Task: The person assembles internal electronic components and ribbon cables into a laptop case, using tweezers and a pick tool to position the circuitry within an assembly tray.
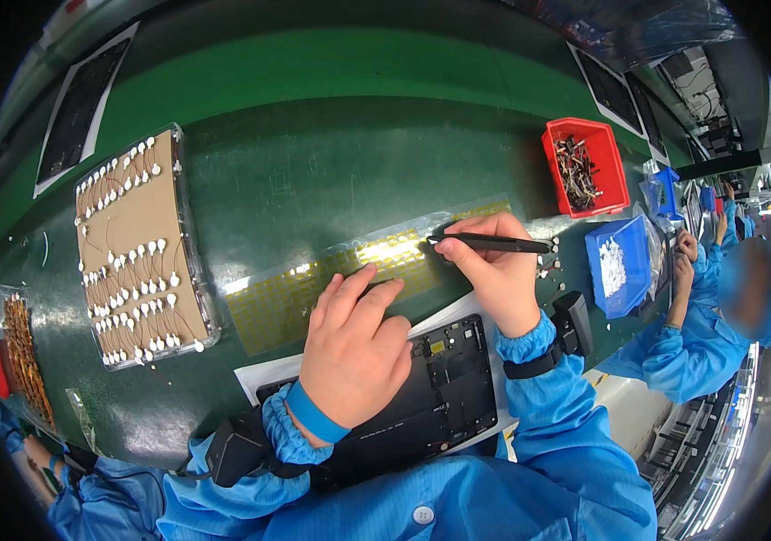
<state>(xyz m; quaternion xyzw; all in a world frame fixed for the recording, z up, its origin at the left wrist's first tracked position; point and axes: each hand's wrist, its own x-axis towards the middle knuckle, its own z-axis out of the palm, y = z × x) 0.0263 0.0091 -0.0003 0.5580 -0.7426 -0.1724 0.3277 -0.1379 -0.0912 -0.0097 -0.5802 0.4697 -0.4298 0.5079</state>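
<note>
A long clear sheet (268, 311) with rows of small yellow pieces lies on the green table. My left hand (358, 338) rests over its near edge, fingers apart and fingertips on the sheet. In my right hand (502, 275) is a pair of slim black tweezers (493, 242), pinched between thumb and fingers. Their tip points left, just over the sheet's right part; whether it touches cannot be made out. Below both hands a black flat device housing (453, 388), like a tablet shell, lies on white paper (255, 374). My left hand and forearm cover part of it.
At left stands a tray (137, 234) of white round parts with thin wires. A red bin (615, 171) of small parts and a blue bin (642, 270) of white pieces stand at right. Orange strips (23, 352) lie far left. A co-worker (692, 334) sits at right.
</note>
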